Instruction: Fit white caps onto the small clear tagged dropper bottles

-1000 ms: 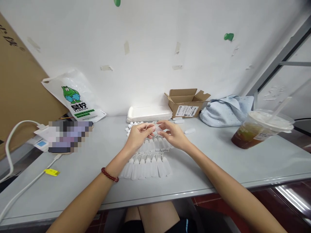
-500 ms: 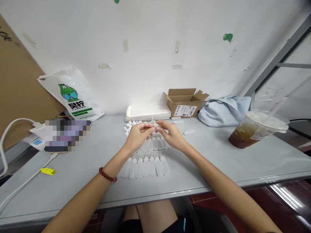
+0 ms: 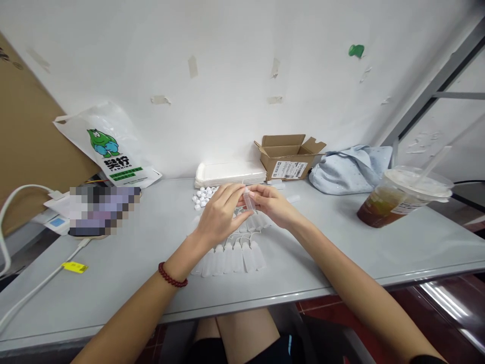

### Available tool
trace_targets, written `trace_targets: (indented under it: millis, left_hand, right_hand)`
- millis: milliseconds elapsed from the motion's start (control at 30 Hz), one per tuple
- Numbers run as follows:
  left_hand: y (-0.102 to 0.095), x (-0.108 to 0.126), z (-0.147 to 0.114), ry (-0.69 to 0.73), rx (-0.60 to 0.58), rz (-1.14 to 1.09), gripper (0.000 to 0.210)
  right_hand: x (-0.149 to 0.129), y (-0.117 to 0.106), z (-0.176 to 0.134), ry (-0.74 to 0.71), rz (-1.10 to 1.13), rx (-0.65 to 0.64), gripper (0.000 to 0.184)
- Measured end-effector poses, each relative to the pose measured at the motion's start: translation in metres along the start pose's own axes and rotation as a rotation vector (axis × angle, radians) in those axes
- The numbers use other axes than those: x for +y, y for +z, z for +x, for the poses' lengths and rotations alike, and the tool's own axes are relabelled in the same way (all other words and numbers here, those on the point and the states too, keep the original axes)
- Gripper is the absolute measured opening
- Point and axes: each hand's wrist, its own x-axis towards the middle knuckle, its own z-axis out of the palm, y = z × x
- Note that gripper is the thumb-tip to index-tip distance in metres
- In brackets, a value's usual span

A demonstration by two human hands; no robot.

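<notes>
A small translucent plastic bottle (image 3: 249,200) is held tilted between my two hands above the table. My right hand (image 3: 271,203) grips it from the right, thumb and fingers closed on its side. From the left, my left hand (image 3: 222,212) has its fingers curled at the bottle's top and its thumb by the lower end. Beneath my hands, similar bottles (image 3: 231,260) lie side by side in rows, with thin pale curved tubes or cords at their tops. Several small white caps (image 3: 202,196) lie in a cluster beyond my left hand.
Behind my hands are a stack of white trays (image 3: 227,174) and an open cardboard box (image 3: 287,159). A pale blue cloth bag (image 3: 348,169) and a tilted cup of drink (image 3: 397,197) sit right. A phone (image 3: 106,210), cable and plastic bag (image 3: 113,146) are left.
The bottle between my hands now shows upright-tilted, where only a small tip showed before. My left hand has turned and come over it, its back now facing the camera.
</notes>
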Motion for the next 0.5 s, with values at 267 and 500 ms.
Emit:
trace_targets:
  millis: [267, 500]
  left_hand:
    - [-0.001, 0.011, 0.000, 0.082, -0.052, -0.016, 0.032]
    - [0.000, 0.043, -0.004, 0.157, -0.192, -0.109, 0.028]
  right_hand:
    - [-0.027, -0.026, -0.008, 0.130, -0.304, -0.201, 0.026]
    - [-0.049, -0.046, -0.023, 0.393, -0.469, -0.439, 0.026]
